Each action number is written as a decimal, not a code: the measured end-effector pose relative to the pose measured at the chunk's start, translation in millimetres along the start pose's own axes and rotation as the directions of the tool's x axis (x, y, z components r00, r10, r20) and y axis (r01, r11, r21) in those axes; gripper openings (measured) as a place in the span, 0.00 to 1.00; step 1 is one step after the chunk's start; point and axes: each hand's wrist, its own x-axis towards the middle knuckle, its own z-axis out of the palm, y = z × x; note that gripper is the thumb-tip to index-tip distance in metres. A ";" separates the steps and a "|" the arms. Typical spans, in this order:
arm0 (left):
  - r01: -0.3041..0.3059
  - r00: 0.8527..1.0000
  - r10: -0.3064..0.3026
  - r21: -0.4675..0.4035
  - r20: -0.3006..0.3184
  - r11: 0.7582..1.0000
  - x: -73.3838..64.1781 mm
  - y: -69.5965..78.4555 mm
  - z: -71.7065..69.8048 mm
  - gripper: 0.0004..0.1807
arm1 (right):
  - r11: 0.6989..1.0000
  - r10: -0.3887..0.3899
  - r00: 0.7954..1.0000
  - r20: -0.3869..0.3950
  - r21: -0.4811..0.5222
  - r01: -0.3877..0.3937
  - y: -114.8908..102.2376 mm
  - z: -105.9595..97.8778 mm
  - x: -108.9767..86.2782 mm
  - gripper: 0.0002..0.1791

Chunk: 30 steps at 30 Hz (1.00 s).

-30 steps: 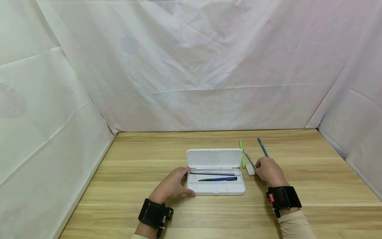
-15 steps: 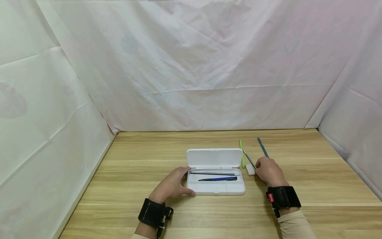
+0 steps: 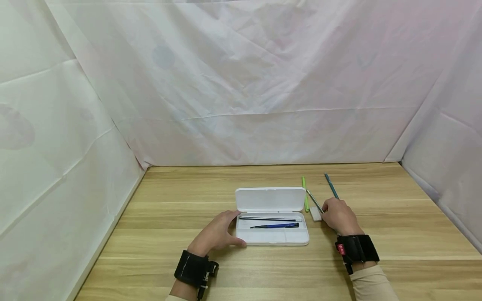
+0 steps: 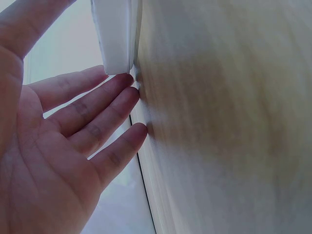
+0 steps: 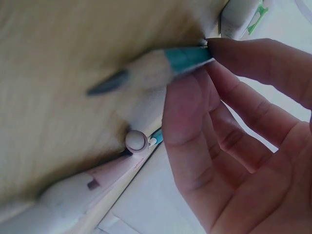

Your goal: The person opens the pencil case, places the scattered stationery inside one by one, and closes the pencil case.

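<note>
An open white pencil case (image 3: 263, 238) lies on the table with its lid (image 3: 270, 200) raised at the back. Inside are a dark pencil (image 3: 269, 218) and a blue pen (image 3: 275, 225). My left hand (image 3: 216, 234) rests at the case's left end, thumb on the front edge; in the left wrist view its fingers extend loosely, touching the case corner (image 4: 117, 44). My right hand (image 3: 340, 216) pinches a pencil (image 3: 315, 202) between thumb and fingers. In the right wrist view, its sharpened dark tip and teal body (image 5: 187, 58) show at the fingertips.
A white eraser (image 3: 315, 213) sits left of the right hand, by a green pen (image 3: 305, 196). A blue pencil (image 3: 332, 186) lies behind that hand. The right wrist view shows a pale pinkish pen-like thing (image 5: 107, 175) with a round end. White cloth (image 3: 263, 83) encloses the table.
</note>
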 end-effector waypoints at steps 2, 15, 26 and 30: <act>0.000 1.000 0.000 0.000 -0.001 1.000 0.1 0.0 -0.1 0.52 | 1.000 0.001 1.000 0.000 -0.002 -0.001 0.1 0.0 0.2 0.08; 0.007 1.000 -0.007 0.010 0.007 1.000 0.5 0.4 -0.1 0.52 | 1.000 0.002 1.000 0.016 -0.010 -0.001 -0.2 0.2 -1.1 0.06; 0.020 1.000 -0.020 -0.004 0.011 1.000 0.9 -0.1 -0.1 0.52 | 1.000 0.015 1.000 0.021 -0.005 -0.015 -1.1 -0.6 -2.6 0.05; 0.022 1.000 -0.022 -0.002 0.011 1.000 0.9 0.2 -0.5 0.52 | 1.000 0.028 0.999 0.018 0.001 -0.028 -1.2 -1.7 -2.4 0.05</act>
